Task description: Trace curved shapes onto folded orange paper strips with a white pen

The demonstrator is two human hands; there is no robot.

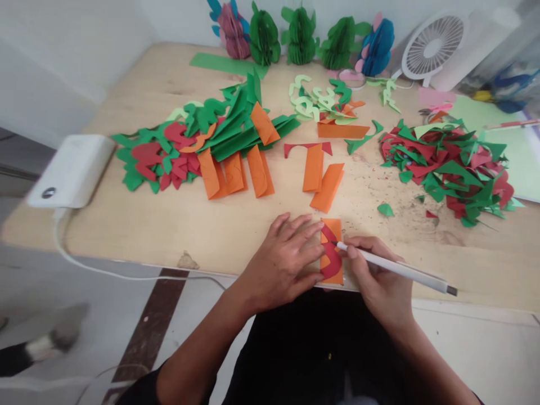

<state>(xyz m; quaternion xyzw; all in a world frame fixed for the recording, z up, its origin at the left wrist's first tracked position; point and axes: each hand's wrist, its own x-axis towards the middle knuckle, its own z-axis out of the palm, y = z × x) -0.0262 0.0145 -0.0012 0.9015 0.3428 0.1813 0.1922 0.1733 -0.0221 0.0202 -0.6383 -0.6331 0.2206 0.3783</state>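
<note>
An orange paper piece (336,228) lies at the table's front edge with a red curved paper shape (333,264) on top of it. My left hand (287,260) lies flat with its fingers spread, the fingertips touching the left side of both papers. My right hand (382,281) grips a white pen (405,271), whose tip touches or hovers just over the red shape; the contact is too small to tell. Folded orange papers (327,187) rest just beyond the hands.
Green folded papers (240,132) and red cutouts (147,157) are piled at left, near a white corded device (71,171). Red and green scraps (455,169) heap at right. Paper figures (299,36) and a white fan (434,48) stand at the back.
</note>
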